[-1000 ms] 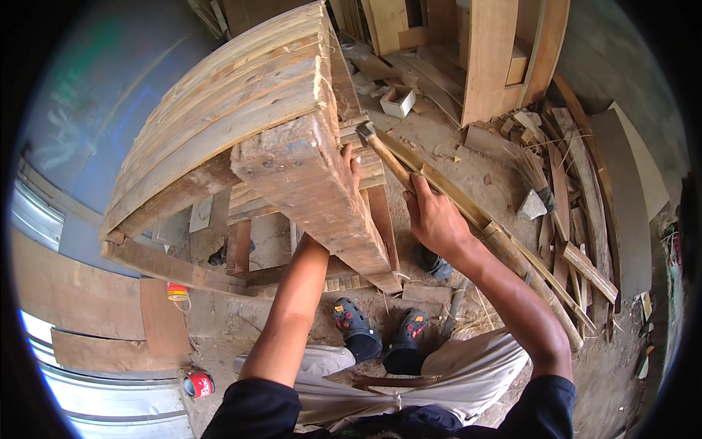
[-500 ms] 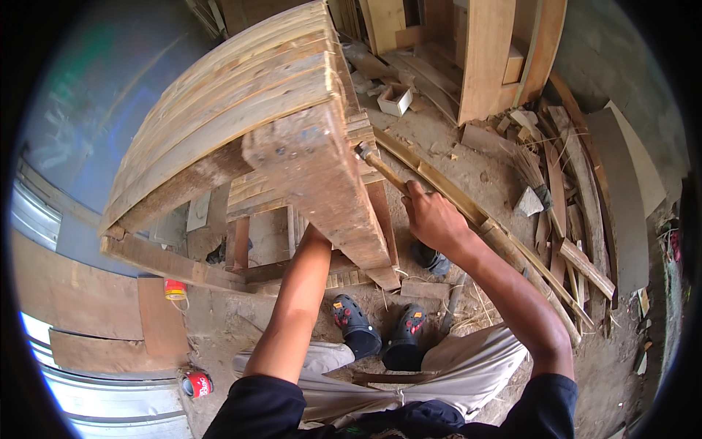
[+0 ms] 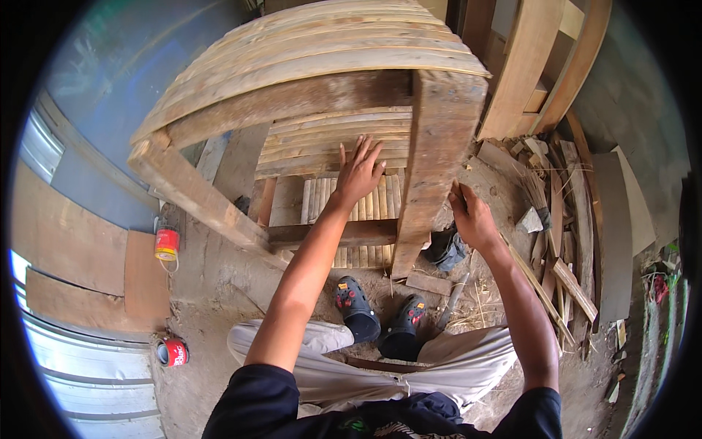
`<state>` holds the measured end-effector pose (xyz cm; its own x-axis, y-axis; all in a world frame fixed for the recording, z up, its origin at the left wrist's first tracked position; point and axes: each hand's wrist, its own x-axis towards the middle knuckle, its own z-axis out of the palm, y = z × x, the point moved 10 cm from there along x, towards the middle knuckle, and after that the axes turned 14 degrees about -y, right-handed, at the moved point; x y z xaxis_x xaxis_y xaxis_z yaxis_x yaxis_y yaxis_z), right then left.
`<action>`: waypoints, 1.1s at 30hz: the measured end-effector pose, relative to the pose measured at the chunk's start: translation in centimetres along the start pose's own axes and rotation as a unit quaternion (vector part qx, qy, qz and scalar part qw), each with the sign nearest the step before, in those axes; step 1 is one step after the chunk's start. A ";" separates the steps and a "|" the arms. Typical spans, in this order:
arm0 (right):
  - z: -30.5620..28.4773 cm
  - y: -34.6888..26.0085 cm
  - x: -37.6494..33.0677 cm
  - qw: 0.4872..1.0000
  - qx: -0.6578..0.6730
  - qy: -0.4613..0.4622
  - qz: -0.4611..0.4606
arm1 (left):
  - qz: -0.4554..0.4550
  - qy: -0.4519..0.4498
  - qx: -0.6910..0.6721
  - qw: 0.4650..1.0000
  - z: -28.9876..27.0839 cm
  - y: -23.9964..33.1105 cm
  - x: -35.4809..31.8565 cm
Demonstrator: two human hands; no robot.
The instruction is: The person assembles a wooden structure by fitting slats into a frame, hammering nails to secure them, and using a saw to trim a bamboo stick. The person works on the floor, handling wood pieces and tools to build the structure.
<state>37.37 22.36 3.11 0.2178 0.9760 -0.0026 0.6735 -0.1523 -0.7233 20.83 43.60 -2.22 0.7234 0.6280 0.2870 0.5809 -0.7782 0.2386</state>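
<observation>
- Slatted pale-wood frame is turned; its thick, weathered brown wooden post, previously slanting, now stands nearly upright in view.
- Bare left hand is out from behind the post, fingers spread over the inner slats.
- Bare right hand no longer shows the dark-headed, wooden-handled hammer.

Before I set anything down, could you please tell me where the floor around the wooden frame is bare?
The dirt floor looks bare between the lower red can, the pale left trouser leg and the wooden frame. On the right it is crowded with heaped scrap wood and scattered straw.
</observation>
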 end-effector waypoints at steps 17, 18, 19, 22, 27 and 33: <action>2.0 -1.2 1.3 0.986 -0.159 -0.007 -0.057 | -0.029 0.051 -0.038 0.998 0.2 -1.6 -2.0; 1.8 -1.0 1.3 0.985 -0.162 0.004 -0.050 | -0.038 0.034 -0.037 0.998 0.6 -1.7 -1.9; 1.9 -1.2 1.2 0.983 -0.173 0.005 -0.063 | -0.043 0.026 -0.036 0.998 0.7 -1.8 -1.9; 2.5 -1.5 0.9 0.981 -0.175 -0.013 -0.086 | -0.036 0.032 -0.032 0.998 0.7 -1.7 -1.9; 2.2 -1.6 0.4 0.988 -0.120 0.031 -0.096 | -0.042 0.033 -0.016 0.998 0.6 -1.7 -2.0; 3.4 -1.4 1.5 0.979 -0.152 -0.018 -0.134 | -0.037 0.035 -0.008 0.999 0.6 -1.6 -1.9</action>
<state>34.32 24.62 1.77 -0.0162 0.9913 0.1302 0.8837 0.0751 -0.4619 18.74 43.63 -3.72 0.6500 0.6834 0.3324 0.6254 -0.7295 0.2770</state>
